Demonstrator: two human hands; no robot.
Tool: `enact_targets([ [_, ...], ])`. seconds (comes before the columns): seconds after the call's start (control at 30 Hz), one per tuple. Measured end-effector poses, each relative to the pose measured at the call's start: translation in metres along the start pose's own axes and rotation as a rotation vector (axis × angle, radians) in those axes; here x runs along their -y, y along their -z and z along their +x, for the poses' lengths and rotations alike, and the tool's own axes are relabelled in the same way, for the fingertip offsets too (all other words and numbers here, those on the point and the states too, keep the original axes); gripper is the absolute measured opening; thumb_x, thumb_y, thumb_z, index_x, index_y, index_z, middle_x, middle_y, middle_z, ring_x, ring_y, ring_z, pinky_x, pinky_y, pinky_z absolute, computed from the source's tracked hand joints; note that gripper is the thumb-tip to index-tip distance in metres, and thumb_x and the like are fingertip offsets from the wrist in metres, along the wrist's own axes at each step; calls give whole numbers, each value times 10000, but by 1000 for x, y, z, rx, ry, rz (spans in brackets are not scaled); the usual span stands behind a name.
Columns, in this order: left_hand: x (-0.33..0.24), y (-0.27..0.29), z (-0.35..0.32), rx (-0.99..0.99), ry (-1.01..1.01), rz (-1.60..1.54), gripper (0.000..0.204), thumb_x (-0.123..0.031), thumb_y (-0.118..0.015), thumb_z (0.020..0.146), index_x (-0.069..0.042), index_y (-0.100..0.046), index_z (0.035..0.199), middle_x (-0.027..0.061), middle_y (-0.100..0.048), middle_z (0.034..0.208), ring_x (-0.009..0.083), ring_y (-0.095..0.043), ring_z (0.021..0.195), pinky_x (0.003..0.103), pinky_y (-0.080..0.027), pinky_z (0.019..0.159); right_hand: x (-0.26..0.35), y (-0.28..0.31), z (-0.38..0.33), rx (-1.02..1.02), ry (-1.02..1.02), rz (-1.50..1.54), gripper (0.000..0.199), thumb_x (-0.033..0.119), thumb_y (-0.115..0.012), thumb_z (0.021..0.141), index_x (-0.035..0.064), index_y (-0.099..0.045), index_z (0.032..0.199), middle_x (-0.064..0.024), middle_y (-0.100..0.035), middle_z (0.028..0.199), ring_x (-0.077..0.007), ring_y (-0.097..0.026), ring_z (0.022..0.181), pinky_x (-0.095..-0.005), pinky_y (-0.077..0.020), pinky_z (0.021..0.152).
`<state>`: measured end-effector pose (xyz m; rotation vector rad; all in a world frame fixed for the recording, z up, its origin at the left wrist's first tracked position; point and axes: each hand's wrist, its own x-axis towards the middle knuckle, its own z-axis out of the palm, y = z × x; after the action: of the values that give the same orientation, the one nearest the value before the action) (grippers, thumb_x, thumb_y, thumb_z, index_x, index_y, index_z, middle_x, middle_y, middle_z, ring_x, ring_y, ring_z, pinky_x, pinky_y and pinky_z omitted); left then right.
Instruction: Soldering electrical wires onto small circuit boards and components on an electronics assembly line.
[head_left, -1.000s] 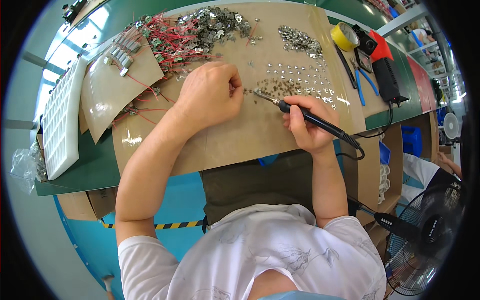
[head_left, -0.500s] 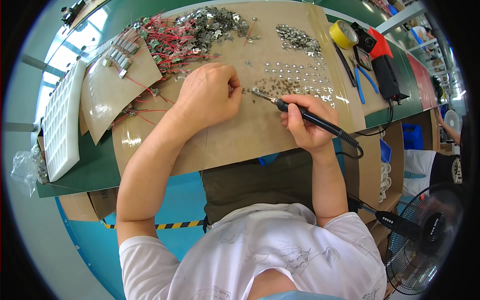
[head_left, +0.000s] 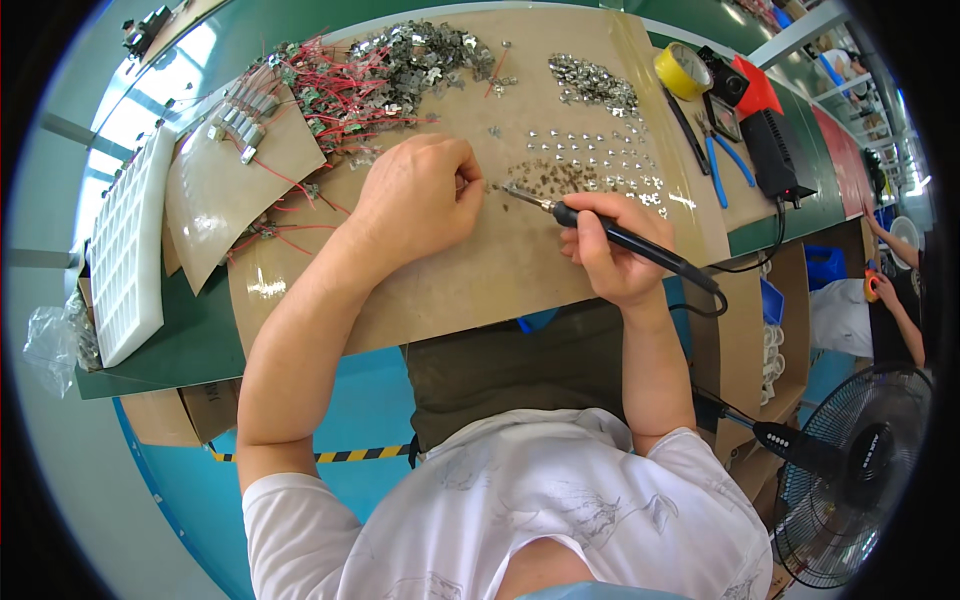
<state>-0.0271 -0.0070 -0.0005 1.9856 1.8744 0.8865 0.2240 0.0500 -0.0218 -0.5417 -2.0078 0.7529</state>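
over brown sheeting, the right hand grips a soldering iron, left hand curls, hold unclear; metal pieces lie part rowed, part heaped.

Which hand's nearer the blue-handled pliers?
Right. The right hand, gripping the soldering iron, is left of the pliers and nearer the body; the left hand is much farther left.

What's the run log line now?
left hand: curled, contents unclear | right hand: holding soldering iron | iron tip: near left hand | brown bits: on brown sheet
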Motion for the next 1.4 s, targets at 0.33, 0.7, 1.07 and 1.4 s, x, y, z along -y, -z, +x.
enact_targets([
  [0.33, 8, 43, 13, -498, 397, -778, 200, -185, -671, 1042, 9, -641, 1079, 24, -648, 742, 91, -571, 561, 254, -424, 458, 13, -15, 5, -49, -39, 62, 232, 94, -601, 1073, -43, -694, 1236, -112, -749, 796, -95, -645, 576, -244, -558, 573],
  [0.7, 63, 75, 22, -1002, 286, -1141, 254, -12, -535, 1044, 5, -647, 1272, 71, -636, 812, 83, -470, 522, 220, -321, 394, 27, -91, 38, 304, 282, -206, 369, 88, -763, 872, 68, -679, 1231, -147, -713, 1121, -367, -654, 1102, -472, -521, 994],
  [1.07, 54, 75, 17, -310, 297, -1058, 357, -31, -516, 925, 107, -704, 1196, 138, -731, 974, 112, -629, 690, 197, -376, 408, 36, -73, 37, 195, 284, -218, 274, 109, -612, 966, 101, -702, 1225, -105, -617, 889, -320, -623, 897, -434, -535, 816],
  [1.4, 3, 37, 8, 541, 243, -837, 204, 60, -760, 784, 48, -781, 986, 70, -770, 850, 121, -723, 741, 255, -518, 619, 34, -47, 21, 41, 301, -178, 336, 73, -650, 938, 99, -694, 1271, -93, -575, 858, -281, -605, 814, -394, -529, 719],
])
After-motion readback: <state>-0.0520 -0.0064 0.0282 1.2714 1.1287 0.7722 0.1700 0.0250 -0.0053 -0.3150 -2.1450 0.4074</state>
